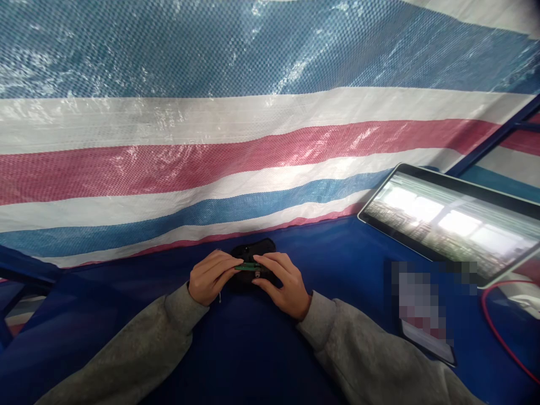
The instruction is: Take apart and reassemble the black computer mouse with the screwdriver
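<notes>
A slim green piece (245,267) with a small metallic, round-ended part is held level between my two hands; its exact kind is too small to make out. My left hand (214,275) pinches its left end between thumb and fingers. At the other end, my right hand (287,282) is closed around it, with the fingertips over its darker part. Directly behind and beneath lies a black soft item that looks like a pouch (264,246), partly covered by the hands. A thin pale strand hangs below my left hand.
Under the hands is a blue tabletop (236,349). To the right stands a tilted screen (447,216) with a dark border. In front of it lies a phone-like flat object (426,332), partly pixelated. A red cable (498,332) curves at the far right. Striped sheeting (211,163) hangs behind.
</notes>
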`<state>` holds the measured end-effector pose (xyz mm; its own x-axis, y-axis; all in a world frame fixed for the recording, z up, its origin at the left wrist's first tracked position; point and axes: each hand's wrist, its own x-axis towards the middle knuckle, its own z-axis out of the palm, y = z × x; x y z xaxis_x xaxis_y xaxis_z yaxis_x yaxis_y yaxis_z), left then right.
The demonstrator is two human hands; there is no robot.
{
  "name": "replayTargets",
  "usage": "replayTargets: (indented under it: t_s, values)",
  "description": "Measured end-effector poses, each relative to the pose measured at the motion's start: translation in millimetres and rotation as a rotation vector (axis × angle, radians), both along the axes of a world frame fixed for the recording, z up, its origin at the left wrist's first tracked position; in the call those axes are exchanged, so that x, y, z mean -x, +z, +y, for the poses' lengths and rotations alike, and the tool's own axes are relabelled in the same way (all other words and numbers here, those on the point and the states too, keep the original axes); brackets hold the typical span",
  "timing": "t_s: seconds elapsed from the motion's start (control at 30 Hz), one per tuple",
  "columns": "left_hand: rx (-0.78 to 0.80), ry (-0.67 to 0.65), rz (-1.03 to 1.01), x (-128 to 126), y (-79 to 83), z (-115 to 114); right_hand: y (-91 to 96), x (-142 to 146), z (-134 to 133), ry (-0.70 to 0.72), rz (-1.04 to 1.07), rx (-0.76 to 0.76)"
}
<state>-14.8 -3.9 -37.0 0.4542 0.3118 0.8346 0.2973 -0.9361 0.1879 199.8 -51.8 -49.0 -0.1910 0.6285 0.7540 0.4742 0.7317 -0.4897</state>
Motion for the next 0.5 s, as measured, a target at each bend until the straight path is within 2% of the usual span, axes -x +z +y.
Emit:
replayTargets:
  t_s: [0.23,0.33,0.4,0.5]
  values:
    - [0.087,-0.028,0.02,-1.4,1.2,-2.5,-0.8,0.3,-1.0,-0.007,0.002,-0.014]
    - [0.112,0.033,0.021,-1.9,1.9,-4.4,-0.1,-0.3,-1.6,-0.005,0.018,0.017]
    - [0.088,0.06,0.031,-3.0,2.2,-5.1,1.0,-0.6,-2.0,-0.004,0.022,0.029]
    - [0.014,0.022,0.055,-4.9,1.8,-4.6,2.7,-0.7,-2.0,-0.003,0.025,0.032]
